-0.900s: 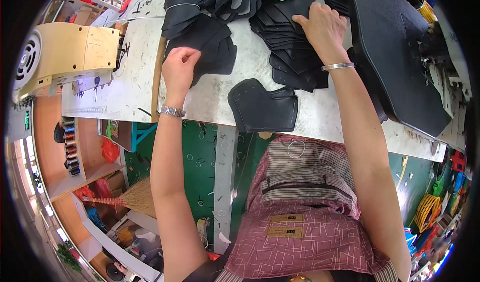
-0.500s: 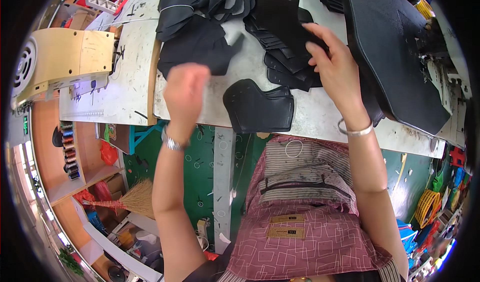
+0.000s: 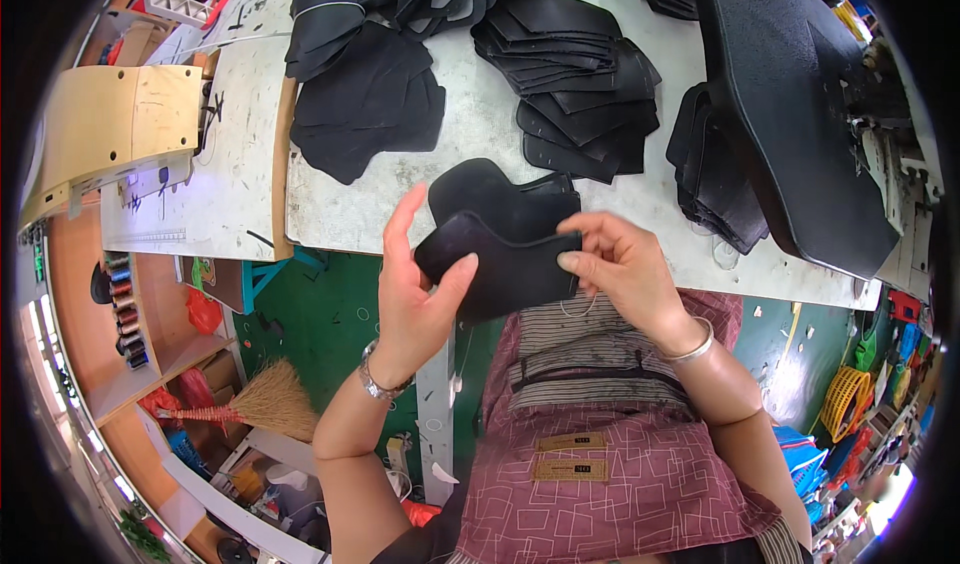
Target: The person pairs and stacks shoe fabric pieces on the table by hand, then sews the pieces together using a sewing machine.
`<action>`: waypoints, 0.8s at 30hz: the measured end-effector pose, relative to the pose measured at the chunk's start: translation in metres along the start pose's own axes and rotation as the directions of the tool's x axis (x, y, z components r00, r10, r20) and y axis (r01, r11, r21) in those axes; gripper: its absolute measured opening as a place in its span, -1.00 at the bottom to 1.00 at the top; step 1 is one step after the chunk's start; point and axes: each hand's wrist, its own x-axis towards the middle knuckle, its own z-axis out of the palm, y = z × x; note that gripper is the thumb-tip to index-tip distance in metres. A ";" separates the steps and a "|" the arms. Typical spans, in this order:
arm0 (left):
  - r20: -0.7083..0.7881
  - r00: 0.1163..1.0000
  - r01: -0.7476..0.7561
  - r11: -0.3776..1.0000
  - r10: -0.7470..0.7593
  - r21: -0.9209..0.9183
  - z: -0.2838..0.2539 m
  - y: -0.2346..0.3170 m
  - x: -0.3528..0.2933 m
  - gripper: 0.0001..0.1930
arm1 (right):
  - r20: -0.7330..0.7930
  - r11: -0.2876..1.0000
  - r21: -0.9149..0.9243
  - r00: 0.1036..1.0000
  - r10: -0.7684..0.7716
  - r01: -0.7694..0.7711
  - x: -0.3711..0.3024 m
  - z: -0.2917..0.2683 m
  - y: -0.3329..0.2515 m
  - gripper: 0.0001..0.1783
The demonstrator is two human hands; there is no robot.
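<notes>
Between my two hands I hold a black leather-like panel (image 3: 515,274) with a curved top edge, just over the table's front edge. My left hand (image 3: 420,289) grips its left end, thumb on the near face and fingers behind. My right hand (image 3: 620,269) pinches its right end between thumb and fingers. Right behind it lies a similar black panel stack (image 3: 490,194), partly covered by the held piece. Farther back, a fanned pile of black panels (image 3: 580,94) lies on the table, and another pile (image 3: 365,104) spreads to its left.
A large black machine (image 3: 800,114) stands at the right of the white table (image 3: 470,94), with more black pieces (image 3: 710,174) beside it. A cream machine (image 3: 120,114) is at the left. Below are thread spools (image 3: 125,309) on a shelf and a straw broom (image 3: 270,404).
My right hand has come down and toward me from the far pile. My left hand has moved right, and both hands now grip a panel in front of the small stack.
</notes>
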 end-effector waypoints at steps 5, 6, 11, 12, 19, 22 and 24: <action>0.012 0.992 0.122 0.949 -0.124 -0.292 0.001 -0.004 0.029 -0.21 | -0.199 0.996 0.067 0.979 -0.043 0.057 0.011 0.004 0.010 -0.51; 0.004 0.987 0.161 0.972 -0.163 -0.169 0.000 -0.007 0.035 -0.21 | -0.249 0.998 0.034 0.967 -0.050 0.061 0.014 0.005 0.011 -0.52; 0.022 0.981 0.195 0.981 -0.195 -0.006 0.000 -0.016 0.044 -0.23 | -0.347 0.988 -0.095 0.926 -0.150 0.125 0.020 0.009 0.024 -0.55; 0.007 0.978 0.207 0.978 -0.207 0.005 0.001 -0.014 0.045 -0.23 | -0.371 0.986 -0.100 0.914 -0.161 0.134 0.021 0.009 0.024 -0.56; -0.032 0.984 0.178 0.984 -0.177 0.029 0.004 -0.022 0.046 -0.25 | -0.397 0.969 -0.185 0.889 -0.227 0.164 0.025 0.011 0.027 -0.59; -0.036 0.982 0.188 0.979 -0.186 0.078 0.005 -0.017 0.049 -0.26 | -0.407 0.974 -0.185 0.891 -0.199 0.133 0.026 0.011 0.023 -0.61; -0.029 0.985 0.169 0.981 -0.167 0.092 0.004 -0.016 0.047 -0.27 | -0.406 0.951 -0.255 0.873 -0.270 0.176 0.028 0.011 0.025 -0.62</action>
